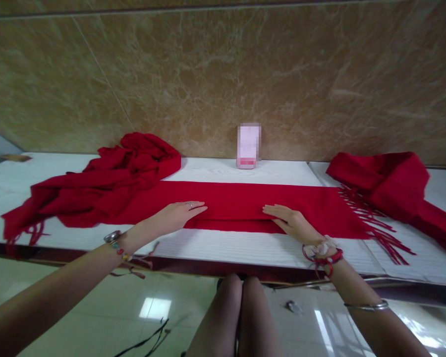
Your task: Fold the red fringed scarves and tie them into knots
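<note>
A red fringed scarf (238, 198) lies lengthwise on the white tabletop, its middle flat and its near edge partly doubled over in a fold. On the left part of that fold rests my left hand (178, 215), fingers stretched out, a ring on one of them. My right hand (292, 220) touches the fold farther right, also with straight fingers; the underside of both hands is hidden. The scarf's fringe (382, 228) spreads out at the right end. At the left the red cloth (134, 163) is bunched in a loose heap with some fringe.
Another red length of cloth (386, 188) lies crumpled at the right. A pale pink, pixelated rectangular object (249, 146) stands against the brown marbled wall (208, 74). The white table (215, 245) is narrow; its front edge runs just above my knees (241, 307).
</note>
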A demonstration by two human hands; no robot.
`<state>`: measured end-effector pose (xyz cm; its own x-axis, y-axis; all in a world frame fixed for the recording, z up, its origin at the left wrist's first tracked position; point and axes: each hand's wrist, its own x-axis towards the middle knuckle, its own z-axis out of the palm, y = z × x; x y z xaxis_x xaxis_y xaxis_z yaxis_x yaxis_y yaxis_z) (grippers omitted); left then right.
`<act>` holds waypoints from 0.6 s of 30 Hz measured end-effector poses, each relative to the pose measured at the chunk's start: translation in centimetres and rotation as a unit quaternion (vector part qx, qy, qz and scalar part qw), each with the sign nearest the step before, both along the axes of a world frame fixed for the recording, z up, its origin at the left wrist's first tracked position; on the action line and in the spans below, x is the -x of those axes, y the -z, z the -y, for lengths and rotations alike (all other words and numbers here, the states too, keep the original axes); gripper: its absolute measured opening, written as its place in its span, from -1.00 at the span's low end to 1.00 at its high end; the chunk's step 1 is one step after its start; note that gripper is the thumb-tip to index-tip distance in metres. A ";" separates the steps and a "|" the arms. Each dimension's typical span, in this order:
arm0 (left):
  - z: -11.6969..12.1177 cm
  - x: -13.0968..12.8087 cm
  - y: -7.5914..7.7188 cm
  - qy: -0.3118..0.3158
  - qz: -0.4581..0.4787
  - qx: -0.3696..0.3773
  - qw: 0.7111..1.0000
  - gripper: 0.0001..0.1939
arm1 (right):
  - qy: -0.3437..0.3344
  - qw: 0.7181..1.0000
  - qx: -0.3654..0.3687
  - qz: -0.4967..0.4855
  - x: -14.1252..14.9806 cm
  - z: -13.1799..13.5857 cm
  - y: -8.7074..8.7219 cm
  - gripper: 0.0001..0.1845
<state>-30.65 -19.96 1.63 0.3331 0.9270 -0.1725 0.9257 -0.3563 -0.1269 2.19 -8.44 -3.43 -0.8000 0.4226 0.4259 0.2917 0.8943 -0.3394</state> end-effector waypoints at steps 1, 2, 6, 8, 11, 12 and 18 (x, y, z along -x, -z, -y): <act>0.2 0.0 0.0 -0.001 0.005 -0.011 1.000 -0.43 | 0.005 1.000 0.002 -0.011 0.0 0.0 0.0 -0.59; 0.3 0.1 0.0 0.002 0.009 -0.020 1.000 -0.48 | 0.007 1.000 0.003 -0.018 0.0 0.0 0.0 -0.59; 1.1 0.1 0.2 0.042 0.002 -0.035 0.999 -0.62 | 0.000 1.000 0.005 -0.005 -0.1 -0.1 0.2 -0.59; 1.3 0.2 0.4 0.051 -0.008 -0.050 0.997 -0.66 | -0.004 1.000 0.008 0.004 -0.1 -0.1 0.4 -0.61; 1.5 0.4 0.5 0.050 -0.016 -0.064 0.997 -0.68 | -0.003 1.000 0.014 -0.003 -0.2 -0.1 0.4 -0.64; 1.5 0.4 0.5 0.054 -0.016 -0.061 0.997 -0.67 | -0.003 1.000 0.018 -0.007 -0.2 -0.1 0.4 -0.65; 1.6 0.4 0.8 0.054 -0.028 -0.064 0.996 -0.72 | -0.010 0.999 0.031 -0.029 -0.1 -0.1 0.1 -0.67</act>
